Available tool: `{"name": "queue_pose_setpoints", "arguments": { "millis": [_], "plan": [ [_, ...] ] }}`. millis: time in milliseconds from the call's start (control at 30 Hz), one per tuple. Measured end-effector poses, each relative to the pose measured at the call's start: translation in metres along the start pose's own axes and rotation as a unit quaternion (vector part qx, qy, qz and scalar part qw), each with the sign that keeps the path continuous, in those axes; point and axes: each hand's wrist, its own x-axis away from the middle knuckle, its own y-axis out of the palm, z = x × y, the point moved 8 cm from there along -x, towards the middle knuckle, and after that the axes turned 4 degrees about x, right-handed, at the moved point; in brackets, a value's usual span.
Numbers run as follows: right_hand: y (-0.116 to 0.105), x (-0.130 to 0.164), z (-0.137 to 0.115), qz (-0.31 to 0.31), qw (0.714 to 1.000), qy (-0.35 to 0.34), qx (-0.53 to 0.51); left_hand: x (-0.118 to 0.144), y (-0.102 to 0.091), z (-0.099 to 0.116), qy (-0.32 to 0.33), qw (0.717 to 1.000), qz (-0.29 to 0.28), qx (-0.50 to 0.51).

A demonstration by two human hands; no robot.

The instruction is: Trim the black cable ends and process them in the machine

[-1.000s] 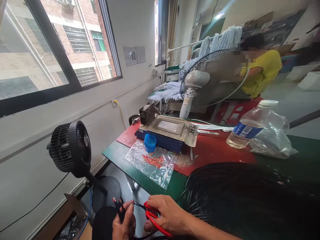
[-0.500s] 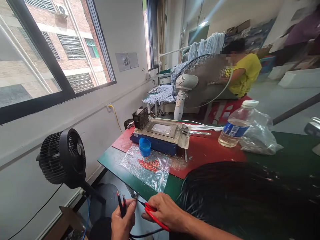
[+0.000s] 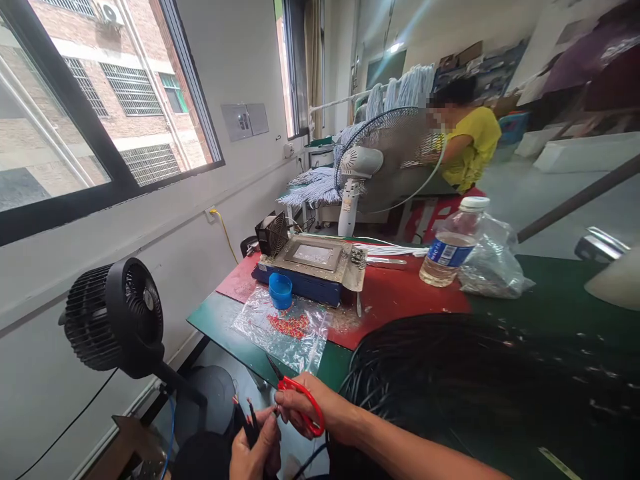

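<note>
Just below the green table's near edge, the left hand is closed around a few upright black wires. The right hand, fingers curled, grips red-handled scissors just beside them, blades pointing up toward the table.

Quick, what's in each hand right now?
Left hand: closed on black wires.
Right hand: closed on red scissors.

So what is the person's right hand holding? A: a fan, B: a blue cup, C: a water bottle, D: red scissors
D: the right hand grips the red scissors, while the left hand pinches thin black wires below the table edge.
</note>
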Motion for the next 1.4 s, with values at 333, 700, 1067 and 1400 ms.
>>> {"name": "queue_pose_setpoints", "arguments": {
  "millis": [333,700,1067,1400],
  "plan": [
    [0.009,0.004,0.001,-0.025,0.999,-0.027,0.027,0.007,0.008,-0.001,-0.011,1.000,-0.021,0.017],
    [0.015,0.010,-0.007,-0.107,0.994,-0.018,-0.023,0.009,0.008,-0.009,-0.028,0.997,-0.007,0.075],
    [0.013,0.006,-0.006,-0.062,0.997,-0.041,0.002,0.004,0.009,-0.006,0.006,0.999,-0.029,0.039],
    [0.004,0.007,-0.003,0.019,0.986,-0.058,0.155,-0.002,-0.005,-0.017,0.000,0.999,0.004,0.053]
  ]
}}
